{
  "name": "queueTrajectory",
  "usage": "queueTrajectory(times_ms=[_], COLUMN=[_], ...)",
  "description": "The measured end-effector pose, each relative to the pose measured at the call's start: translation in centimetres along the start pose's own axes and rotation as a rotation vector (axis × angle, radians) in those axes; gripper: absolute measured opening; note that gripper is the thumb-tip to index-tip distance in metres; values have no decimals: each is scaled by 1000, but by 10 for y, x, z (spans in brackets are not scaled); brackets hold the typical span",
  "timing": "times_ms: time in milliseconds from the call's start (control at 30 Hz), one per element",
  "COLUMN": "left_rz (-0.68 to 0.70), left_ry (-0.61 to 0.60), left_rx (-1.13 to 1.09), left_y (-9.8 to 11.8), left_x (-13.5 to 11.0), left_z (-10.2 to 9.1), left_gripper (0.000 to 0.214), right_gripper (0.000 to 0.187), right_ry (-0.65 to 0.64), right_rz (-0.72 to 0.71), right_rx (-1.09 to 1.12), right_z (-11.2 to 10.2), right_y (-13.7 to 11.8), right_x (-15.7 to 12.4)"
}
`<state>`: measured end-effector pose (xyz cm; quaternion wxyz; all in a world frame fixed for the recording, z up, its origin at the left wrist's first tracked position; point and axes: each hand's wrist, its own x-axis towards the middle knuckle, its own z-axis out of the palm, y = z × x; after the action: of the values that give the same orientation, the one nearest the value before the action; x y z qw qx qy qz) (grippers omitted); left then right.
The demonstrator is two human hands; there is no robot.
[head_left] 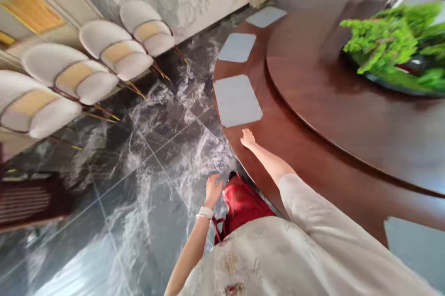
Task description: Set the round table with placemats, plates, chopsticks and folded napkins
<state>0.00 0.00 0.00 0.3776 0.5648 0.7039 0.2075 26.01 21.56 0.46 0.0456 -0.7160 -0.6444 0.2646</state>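
Observation:
My right hand [247, 138] reaches forward and rests on the edge of the round dark wooden table [285, 148], just below the nearest grey placemat [237, 100]. Its fingers look curled down onto the wood with nothing in them. My left hand [212, 189], a pale band on its wrist, hangs beside my red skirt [243, 203] above the marble floor, fingers loosely curved and holding nothing.
Two more grey placemats [237, 47] [266, 16] lie along the table rim. A raised turntable [347, 97] carries a green plant arrangement [392, 46]. Several cream chairs [86, 64] line the wall on the left. Another placemat [413, 245] shows at the lower right.

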Motion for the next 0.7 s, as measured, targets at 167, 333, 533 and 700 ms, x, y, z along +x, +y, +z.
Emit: queueTrajectory(times_ms=[167,333,533,700], left_rz=[-62,97,487,647], left_ry=[-54,-187,-428,-398], left_rx=[51,116,296,419], left_y=[32,75,168,244], left_x=[214,438,689,787], left_z=[-130,-197,-182,-113], left_gripper=[37,46,53,47], right_gripper=[51,46,44,39], right_ry=[-24,15,82,126], right_rz=[51,159,504,874], right_rx=[-78,-138,-82,-35], right_z=[-55,-58,-33,-33], right_y=[-104,-144,-144,-117], right_x=[155,223,217,176])
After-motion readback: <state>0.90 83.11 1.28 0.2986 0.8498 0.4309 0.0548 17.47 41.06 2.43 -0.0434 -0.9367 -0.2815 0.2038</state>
